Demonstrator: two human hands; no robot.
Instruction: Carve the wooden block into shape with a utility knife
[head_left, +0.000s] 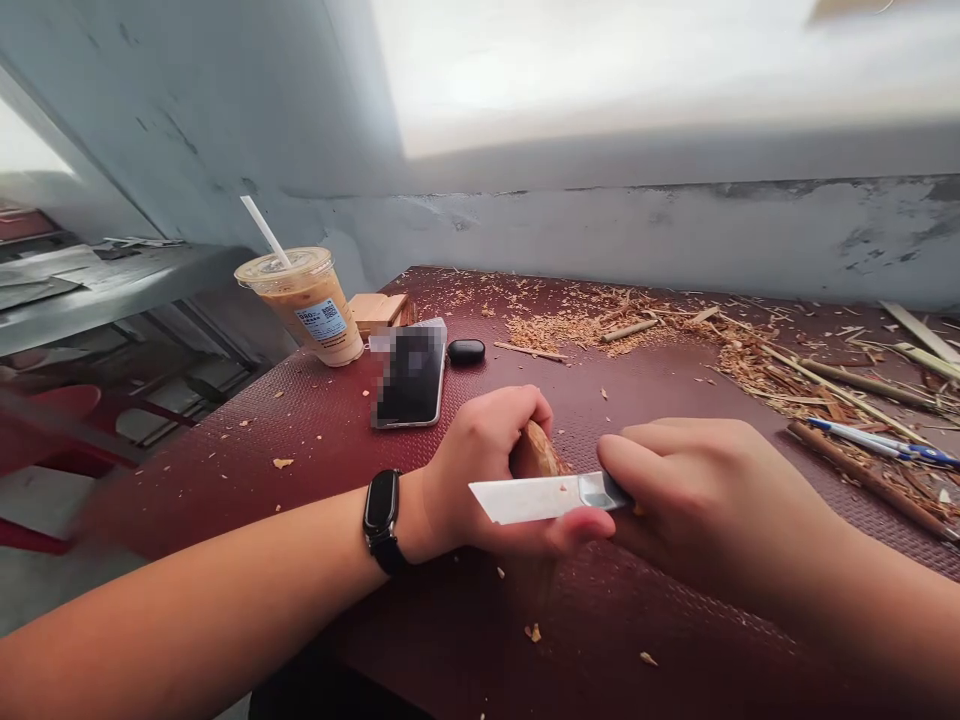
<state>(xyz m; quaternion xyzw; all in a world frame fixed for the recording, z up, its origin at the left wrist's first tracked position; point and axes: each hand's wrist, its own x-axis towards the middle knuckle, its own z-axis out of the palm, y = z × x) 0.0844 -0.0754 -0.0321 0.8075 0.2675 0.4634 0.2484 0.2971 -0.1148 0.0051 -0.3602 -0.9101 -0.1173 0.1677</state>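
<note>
My left hand [480, 470], with a dark band on its wrist, is wrapped round a piece of carved wood [538, 452]. Only the wood's pale, shaved upper part shows between thumb and fingers; the rest is hidden. My right hand [690, 490] grips a carving knife [529, 498] by its dark handle. Its flat, slant-tipped blade points left and lies across the front of the wood, above my left thumb. From this angle I cannot tell whether the edge touches the wood.
Beyond my hands, a phone [411, 378], a black earbud case [466, 352], an iced drink cup [311, 305] and wooden blocks [375, 310] stand on the dark red table [315, 510]. Wood shavings [570, 328], sticks [862, 470] and a blue-white pen [885, 440] lie at the right.
</note>
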